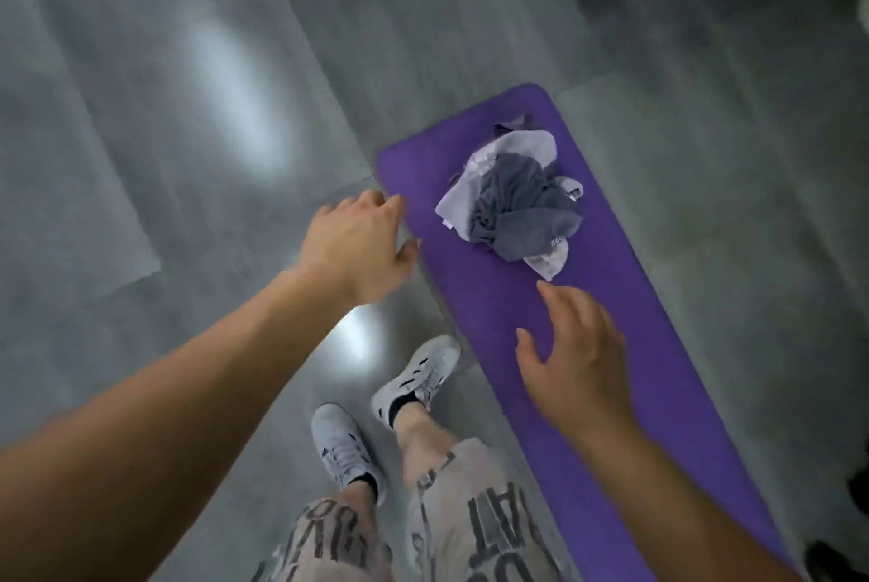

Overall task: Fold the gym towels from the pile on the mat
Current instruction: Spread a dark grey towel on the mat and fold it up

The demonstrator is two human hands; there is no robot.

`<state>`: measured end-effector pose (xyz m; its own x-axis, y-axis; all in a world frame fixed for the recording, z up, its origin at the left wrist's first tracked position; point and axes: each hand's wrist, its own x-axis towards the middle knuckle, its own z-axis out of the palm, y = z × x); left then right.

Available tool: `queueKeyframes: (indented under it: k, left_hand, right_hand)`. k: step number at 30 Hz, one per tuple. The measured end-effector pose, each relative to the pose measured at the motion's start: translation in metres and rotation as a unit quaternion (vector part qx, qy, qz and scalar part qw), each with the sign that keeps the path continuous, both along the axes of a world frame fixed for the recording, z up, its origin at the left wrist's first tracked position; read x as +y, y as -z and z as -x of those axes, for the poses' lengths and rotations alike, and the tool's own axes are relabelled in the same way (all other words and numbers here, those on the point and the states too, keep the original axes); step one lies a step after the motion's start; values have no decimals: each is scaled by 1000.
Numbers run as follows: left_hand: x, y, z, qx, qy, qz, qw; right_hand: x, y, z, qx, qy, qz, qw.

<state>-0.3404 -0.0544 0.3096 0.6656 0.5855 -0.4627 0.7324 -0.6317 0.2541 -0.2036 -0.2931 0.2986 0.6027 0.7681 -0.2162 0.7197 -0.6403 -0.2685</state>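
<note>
Zero towels folded: the pile of towels (515, 200), grey and pale, lies crumpled on the purple mat (625, 346), toward its twelve o'clock end; all folding remains. The right hand (573, 365) hovers at the pile's six o'clock, fingers (562, 299) spread, holding nothing. The left hand (357, 243), at nine o'clock by the mat's edge, is loosely spread and empty.

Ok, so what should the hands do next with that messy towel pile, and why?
Probably reach the right hand forward and pinch the dark grey towel on top of the pile. It and the left hand are open and empty, the towels lie crumpled on the purple mat, and the right hand is nearest them.
</note>
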Motion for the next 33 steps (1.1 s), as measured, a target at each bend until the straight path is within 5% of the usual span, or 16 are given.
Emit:
queueKeyframes:
  k: [9,16,22,28,33]
  left_hand:
    - [14,153,-146,46,141,48,988]
    - [36,301,-217,81,259,44,961]
    - [64,415,-310,53,316,13,947]
    - [78,463,-359,3,353,-21,935]
    - [72,450,-357,12,378,-20,926]
  right_hand:
    - [6,137,-82,53,167,16,984]
    - [41,293,-128,179,262,41,947]
    - [74,419,-198,214,312,-15,926]
    - [111,483,-234,186,332,1,925]
    - [105,482,-233,158,357,-82,917]
